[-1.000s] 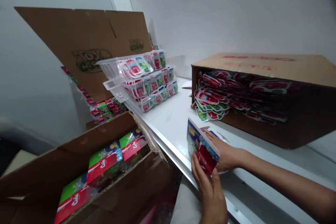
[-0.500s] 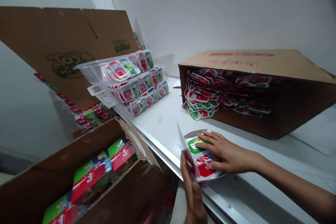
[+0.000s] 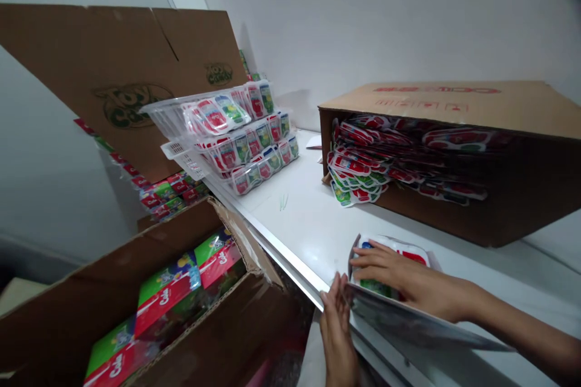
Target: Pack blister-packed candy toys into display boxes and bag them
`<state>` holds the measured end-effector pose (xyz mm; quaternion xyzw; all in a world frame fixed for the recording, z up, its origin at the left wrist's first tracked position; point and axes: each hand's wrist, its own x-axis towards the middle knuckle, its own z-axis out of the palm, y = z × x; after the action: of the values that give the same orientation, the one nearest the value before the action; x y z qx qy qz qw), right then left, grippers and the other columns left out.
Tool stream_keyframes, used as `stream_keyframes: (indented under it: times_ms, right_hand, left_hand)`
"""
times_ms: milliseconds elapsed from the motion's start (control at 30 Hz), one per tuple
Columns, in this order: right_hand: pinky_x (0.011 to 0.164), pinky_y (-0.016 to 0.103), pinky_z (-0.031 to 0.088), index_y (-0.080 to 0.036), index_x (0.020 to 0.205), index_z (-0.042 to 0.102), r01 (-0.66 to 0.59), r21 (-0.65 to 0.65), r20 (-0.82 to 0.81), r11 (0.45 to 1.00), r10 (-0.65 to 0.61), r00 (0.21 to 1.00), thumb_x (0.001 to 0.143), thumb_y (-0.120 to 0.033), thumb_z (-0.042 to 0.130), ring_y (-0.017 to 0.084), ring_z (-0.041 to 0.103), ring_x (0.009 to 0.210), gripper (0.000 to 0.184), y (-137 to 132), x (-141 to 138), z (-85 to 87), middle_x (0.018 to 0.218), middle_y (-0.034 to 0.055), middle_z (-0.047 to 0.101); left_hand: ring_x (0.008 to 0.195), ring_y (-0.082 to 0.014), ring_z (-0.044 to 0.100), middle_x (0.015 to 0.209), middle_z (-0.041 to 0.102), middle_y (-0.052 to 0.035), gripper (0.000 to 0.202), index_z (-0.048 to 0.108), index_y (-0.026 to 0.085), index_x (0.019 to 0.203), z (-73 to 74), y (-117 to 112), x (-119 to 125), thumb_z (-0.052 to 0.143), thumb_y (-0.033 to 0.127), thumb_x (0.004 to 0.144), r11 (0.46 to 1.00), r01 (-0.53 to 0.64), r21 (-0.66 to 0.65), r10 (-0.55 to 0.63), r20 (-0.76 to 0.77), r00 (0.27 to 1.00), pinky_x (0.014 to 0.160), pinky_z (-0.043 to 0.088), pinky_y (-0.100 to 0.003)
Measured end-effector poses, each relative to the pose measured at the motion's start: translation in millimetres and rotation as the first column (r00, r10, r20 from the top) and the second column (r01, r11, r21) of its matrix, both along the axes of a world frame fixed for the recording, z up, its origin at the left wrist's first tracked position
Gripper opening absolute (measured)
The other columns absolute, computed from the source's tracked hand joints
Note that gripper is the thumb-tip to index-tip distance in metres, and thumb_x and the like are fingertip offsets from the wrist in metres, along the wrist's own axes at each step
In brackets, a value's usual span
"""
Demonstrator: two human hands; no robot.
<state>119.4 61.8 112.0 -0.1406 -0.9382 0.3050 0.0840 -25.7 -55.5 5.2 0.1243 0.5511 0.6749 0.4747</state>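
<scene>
On the white table's front part lies a small open carton [image 3: 353, 248] with red, green and white packets [image 3: 415, 254] in it. Its long grey flap [image 3: 422, 320] hangs out toward me on the right. My right hand [image 3: 399, 275] rests flat on the packets, fingers stretched out and partly covering them. At the carton's near left corner is my left hand [image 3: 338, 332], its fingers extended and touching the corner by the table edge. The right wrist passes behind the flap's upper edge.
A cardboard box [image 3: 436, 100] on its side holds many stacked packets. Clear plastic trays [image 3: 218, 115] filled with packets are stacked at the table's left. Below them, an open brown box [image 3: 254, 308] contains green and red Cola cartons [image 3: 167, 290]. The metal table edge [image 3: 281, 254] runs diagonally.
The small carton has turned, so its flap, earlier upright on the left, now points right and toward me. My right hand stays on the packets; my left has shifted to the corner. The view moved slightly.
</scene>
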Motion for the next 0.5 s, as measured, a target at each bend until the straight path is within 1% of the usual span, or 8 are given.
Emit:
stream_keyframes:
  times_ms: [67, 100, 167, 233, 267, 333, 400, 500]
  right_hand:
    - [0.116, 0.053, 0.023, -0.026, 0.132, 0.056, 0.083, -0.028, -0.05, 0.996, -0.084, 0.995, 0.09, -0.037, 0.056, 0.028, 0.04, 0.136, 0.043, 4, 11, 4.3, 0.14, 0.0099, 0.053]
    - [0.114, 0.053, 0.028, -0.026, 0.13, 0.057, 0.136, -0.029, -0.079, 0.99, -0.138, 0.987, 0.09, -0.038, 0.056, 0.029, 0.042, 0.135, 0.042, 6, 15, 7.1, 0.138, 0.0107, 0.055]
    - [0.109, 0.049, 0.037, -0.024, 0.127, 0.06, 0.228, -0.014, -0.129, 0.974, -0.228, 0.965, 0.092, -0.037, 0.054, 0.029, 0.048, 0.129, 0.038, 8, 22, 13.3, 0.132, 0.0115, 0.059]
    - [0.104, 0.044, 0.045, -0.024, 0.125, 0.061, 0.3, 0.006, -0.157, 0.954, -0.296, 0.942, 0.094, -0.036, 0.051, 0.027, 0.054, 0.122, 0.035, 7, 28, 19.1, 0.127, 0.011, 0.062]
    - [0.101, 0.042, 0.048, -0.024, 0.124, 0.061, 0.331, 0.011, -0.162, 0.943, -0.325, 0.932, 0.094, -0.036, 0.05, 0.026, 0.057, 0.119, 0.034, 6, 32, 21.1, 0.127, 0.0104, 0.063]
    - [0.096, 0.037, 0.052, -0.027, 0.125, 0.061, 0.384, 0.015, -0.153, 0.923, -0.377, 0.913, 0.095, -0.037, 0.049, 0.025, 0.06, 0.116, 0.034, 1, 44, 21.7, 0.127, 0.009, 0.063]
    - [0.095, 0.036, 0.054, -0.03, 0.125, 0.061, 0.431, 0.011, -0.134, 0.902, -0.425, 0.895, 0.094, -0.038, 0.05, 0.025, 0.061, 0.115, 0.034, -4, 61, 17.1, 0.129, 0.0072, 0.062]
    - [0.092, 0.035, 0.056, -0.034, 0.125, 0.061, 0.495, -0.011, -0.092, 0.869, -0.493, 0.865, 0.093, -0.039, 0.05, 0.026, 0.063, 0.113, 0.034, -10, 89, 4.6, 0.129, 0.0057, 0.063]
  left_hand:
    - [0.106, -0.0312, 0.066, 0.11, 0.072, -0.0181, 0.064, 0.073, 0.01, 0.104, 4.3, 10, -16, 0.05, 0.066, 0.083, 1.0, 0.013, -0.02, -0.017, -0.23, 0.973, 0.094, 0.052, -0.042]
    - [0.099, -0.0291, 0.068, 0.104, 0.073, -0.0167, 0.054, 0.074, 0.011, 0.099, 9.0, 23, -27, 0.053, 0.059, 0.084, 0.999, -0.005, -0.033, -0.008, -0.405, 0.914, 0.092, 0.053, -0.04]
    - [0.092, -0.024, 0.068, 0.104, 0.072, -0.0127, 0.035, 0.072, 0.015, 0.102, 22.3, 62, -52, 0.058, 0.043, 0.085, 0.994, -0.11, -0.021, 0.062, -0.714, 0.697, 0.085, 0.054, -0.035]
    - [0.094, -0.0189, 0.067, 0.111, 0.07, -0.0076, 0.042, 0.056, 0.02, 0.128, 38.0, 110, -79, 0.057, 0.029, 0.087, 0.938, -0.302, -0.172, -0.032, -0.908, 0.417, 0.085, 0.053, -0.03]
    - [0.103, -0.0213, 0.064, 0.115, 0.068, -0.0097, 0.049, 0.048, 0.019, 0.134, 45.5, 134, -91, 0.058, 0.026, 0.086, 0.906, -0.369, -0.206, -0.056, -0.925, 0.377, 0.091, 0.05, -0.034]
    - [0.122, -0.0295, 0.051, 0.128, 0.058, -0.0175, 0.054, 0.045, 0.013, 0.135, 56.9, 177, -113, 0.061, 0.027, 0.086, 0.854, -0.454, -0.256, -0.094, -0.932, 0.349, 0.101, 0.043, -0.044]
    - [0.124, -0.034, 0.048, 0.131, 0.053, -0.0217, 0.051, 0.049, 0.008, 0.129, 61.2, 207, -131, 0.065, 0.026, 0.084, 0.788, -0.512, -0.341, -0.159, -0.917, 0.367, 0.101, 0.041, -0.051]
    - [0.112, -0.0261, 0.058, 0.127, 0.056, -0.012, 0.037, 0.054, 0.014, 0.123, 56.0, 230, -148, 0.06, 0.032, 0.091, 0.717, -0.517, -0.468, -0.267, -0.869, 0.416, 0.093, 0.049, -0.048]
